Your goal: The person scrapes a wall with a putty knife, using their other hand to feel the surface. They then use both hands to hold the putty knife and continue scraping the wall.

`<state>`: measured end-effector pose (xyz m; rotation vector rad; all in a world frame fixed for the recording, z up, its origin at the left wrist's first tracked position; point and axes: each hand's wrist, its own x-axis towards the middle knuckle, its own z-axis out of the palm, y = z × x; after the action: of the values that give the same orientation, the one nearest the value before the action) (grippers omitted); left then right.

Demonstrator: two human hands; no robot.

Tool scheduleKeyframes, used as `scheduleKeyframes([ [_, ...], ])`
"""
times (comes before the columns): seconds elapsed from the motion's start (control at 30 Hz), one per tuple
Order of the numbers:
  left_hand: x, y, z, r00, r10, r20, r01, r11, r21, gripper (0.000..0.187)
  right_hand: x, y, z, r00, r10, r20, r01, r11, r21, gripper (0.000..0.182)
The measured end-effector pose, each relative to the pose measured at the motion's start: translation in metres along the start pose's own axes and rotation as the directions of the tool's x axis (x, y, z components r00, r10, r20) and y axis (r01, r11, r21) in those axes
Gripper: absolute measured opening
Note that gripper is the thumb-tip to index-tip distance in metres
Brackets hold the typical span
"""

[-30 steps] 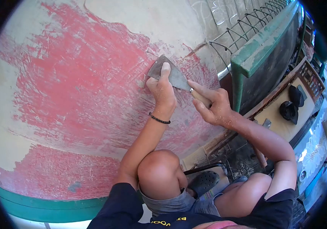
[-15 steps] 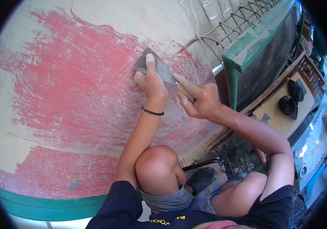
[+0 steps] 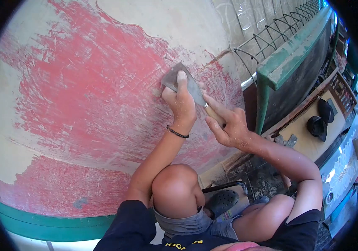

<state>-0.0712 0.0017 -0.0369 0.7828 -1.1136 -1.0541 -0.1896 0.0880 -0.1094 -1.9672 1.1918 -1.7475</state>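
Note:
A flat metal scraper (image 3: 193,88) with a wooden handle lies across a surface of worn red and cream paint (image 3: 78,71). My left hand (image 3: 182,98) grips the blade end, its thumb pressed on the metal and its fingers partly hidden beneath. A dark beaded bracelet (image 3: 177,131) circles that wrist. My right hand (image 3: 229,125) is wrapped round the handle, with the index finger stretched along it to the base of the blade. Pale dust specks both hands and forearms.
Green-framed dark panel (image 3: 296,79) and a wire rack (image 3: 271,35) stand at the upper right. Beyond them, a tan board (image 3: 302,146) bears black cup-like items (image 3: 318,127). A green rim (image 3: 57,226) borders the painted surface below. My bent knees are close under my forearms.
Both hands and the scraper appear a little further right and lower in view. The surroundings have shifted too, so the camera has moved. Both hands keep their hold.

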Motion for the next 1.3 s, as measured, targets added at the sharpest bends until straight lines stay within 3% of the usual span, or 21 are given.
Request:
scheduleKeyframes([
  [0.07,-0.002,0.001,-0.002,1.0,-0.023,0.022,0.021,0.999,0.048,0.03,0.004,0.003,-0.001,1.0,-0.025,-0.012,0.025,1.0,-0.004,0.061],
  [0.17,0.009,0.016,0.01,0.992,0.124,-0.028,-0.122,0.99,0.07,0.03,0.017,-0.005,0.0,0.999,-0.016,-0.04,0.017,0.999,0.032,0.06],
  [0.27,0.01,0.013,0.006,0.996,0.079,-0.043,-0.076,0.996,0.056,0.031,0.016,-0.009,-0.001,1.0,-0.015,-0.008,0.015,1.0,0.014,0.057],
  [0.37,0.001,-0.003,-0.01,0.999,-0.029,0.044,0.028,0.999,0.04,0.025,0.001,-0.005,-0.003,0.999,0.008,0.032,-0.009,1.0,0.016,0.056],
  [0.47,0.005,0.002,-0.009,0.997,-0.016,0.08,0.012,0.999,0.053,0.026,0.005,-0.005,0.001,0.999,0.041,0.015,-0.042,0.999,0.012,0.058],
  [0.6,0.008,0.011,0.0,1.0,0.011,0.017,-0.012,0.999,0.04,0.026,0.013,-0.014,0.005,0.997,0.051,-0.054,-0.049,0.998,0.046,0.06],
  [0.77,0.002,-0.004,-0.01,0.998,-0.045,0.038,0.042,0.997,0.07,0.026,0.001,-0.006,0.002,0.999,0.046,-0.024,-0.046,0.999,0.002,0.059],
  [1.07,-0.005,0.008,0.0,0.999,-0.031,0.019,0.03,0.998,0.051,0.029,0.002,-0.009,-0.005,0.998,0.056,0.012,-0.056,0.998,-0.011,0.056],
  [1.17,0.004,0.009,0.004,0.999,0.049,0.018,-0.05,0.997,0.062,0.028,0.01,-0.012,-0.004,0.999,0.051,-0.004,-0.051,0.999,0.004,0.056],
  [1.3,0.005,0.017,0.002,1.0,0.013,0.005,-0.013,0.999,0.039,0.026,0.017,-0.018,-0.005,0.999,0.041,-0.008,-0.041,0.999,-0.01,0.057],
])
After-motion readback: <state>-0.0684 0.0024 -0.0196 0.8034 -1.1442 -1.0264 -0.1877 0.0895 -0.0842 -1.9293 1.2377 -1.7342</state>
